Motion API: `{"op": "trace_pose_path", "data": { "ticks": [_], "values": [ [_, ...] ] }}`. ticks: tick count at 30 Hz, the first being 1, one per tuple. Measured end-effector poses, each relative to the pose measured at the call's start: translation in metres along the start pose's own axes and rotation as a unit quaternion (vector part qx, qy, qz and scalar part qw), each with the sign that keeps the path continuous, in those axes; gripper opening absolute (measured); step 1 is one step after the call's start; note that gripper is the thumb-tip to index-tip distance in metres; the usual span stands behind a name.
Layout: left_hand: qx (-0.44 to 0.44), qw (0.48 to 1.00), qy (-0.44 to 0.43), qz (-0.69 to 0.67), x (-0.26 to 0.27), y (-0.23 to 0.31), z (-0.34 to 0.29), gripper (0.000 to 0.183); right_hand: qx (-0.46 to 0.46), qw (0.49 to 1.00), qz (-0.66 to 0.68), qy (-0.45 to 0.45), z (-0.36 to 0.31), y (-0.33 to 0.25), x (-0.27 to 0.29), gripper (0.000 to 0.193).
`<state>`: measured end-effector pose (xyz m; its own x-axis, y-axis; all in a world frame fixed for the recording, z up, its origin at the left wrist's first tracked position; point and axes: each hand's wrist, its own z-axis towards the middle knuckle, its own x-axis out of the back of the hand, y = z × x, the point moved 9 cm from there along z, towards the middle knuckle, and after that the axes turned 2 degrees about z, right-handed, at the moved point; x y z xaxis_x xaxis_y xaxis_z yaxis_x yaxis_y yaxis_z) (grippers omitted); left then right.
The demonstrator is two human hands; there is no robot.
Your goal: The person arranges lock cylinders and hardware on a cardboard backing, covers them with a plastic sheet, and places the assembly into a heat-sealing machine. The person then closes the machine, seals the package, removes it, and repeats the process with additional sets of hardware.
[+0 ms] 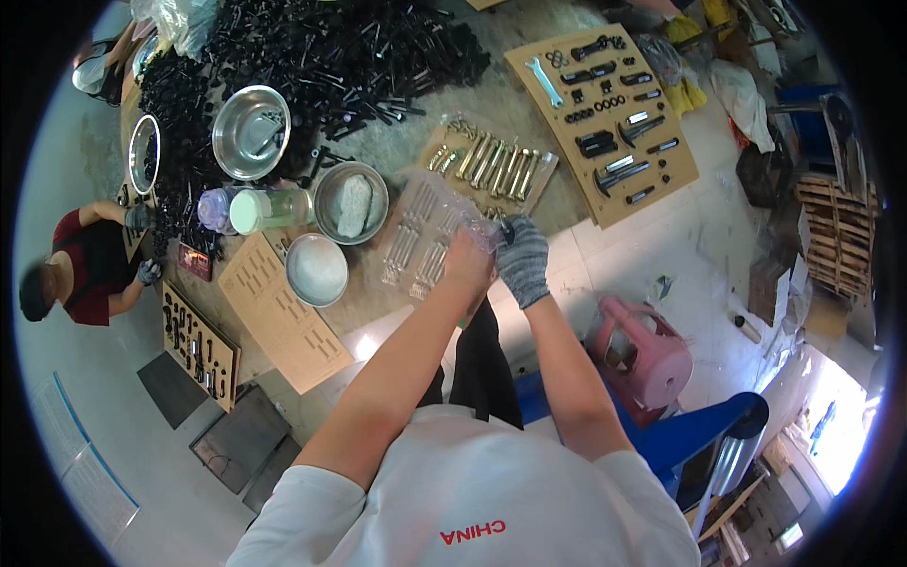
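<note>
My bare left hand is closed on a corner of clear plastic film at the table's near edge. The film lies over a card of silver bolts. Right beside it, my right hand, in a grey knit glove, is closed with its fingertips against the same film; what exactly it pinches is partly hidden. Just beyond my hands lies a card of gold-coloured bolts and small fittings.
A cardboard panel of black bolts and a wrench lies to the right. Leftward are metal bowls, a green-lidded jar and a bare brown card. Black bolts heap behind. A pink stool stands right; a co-worker works far left.
</note>
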<state>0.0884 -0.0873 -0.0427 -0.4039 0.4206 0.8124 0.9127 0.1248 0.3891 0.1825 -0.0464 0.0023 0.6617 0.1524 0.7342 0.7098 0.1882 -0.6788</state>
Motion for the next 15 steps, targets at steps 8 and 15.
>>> {"op": "trace_pose_path", "data": {
  "ticks": [8,15],
  "values": [
    [0.081,0.961,0.047,-0.261,0.024,-0.028,-0.025,0.033,-0.003,0.995,0.065,-0.08,-0.011,0.018,-0.011,0.032],
    [0.241,0.556,0.081,-0.791,0.037,-0.087,-0.018,0.047,-0.163,0.919,0.351,-0.079,-0.017,0.042,-0.032,0.019]
  ]
}}
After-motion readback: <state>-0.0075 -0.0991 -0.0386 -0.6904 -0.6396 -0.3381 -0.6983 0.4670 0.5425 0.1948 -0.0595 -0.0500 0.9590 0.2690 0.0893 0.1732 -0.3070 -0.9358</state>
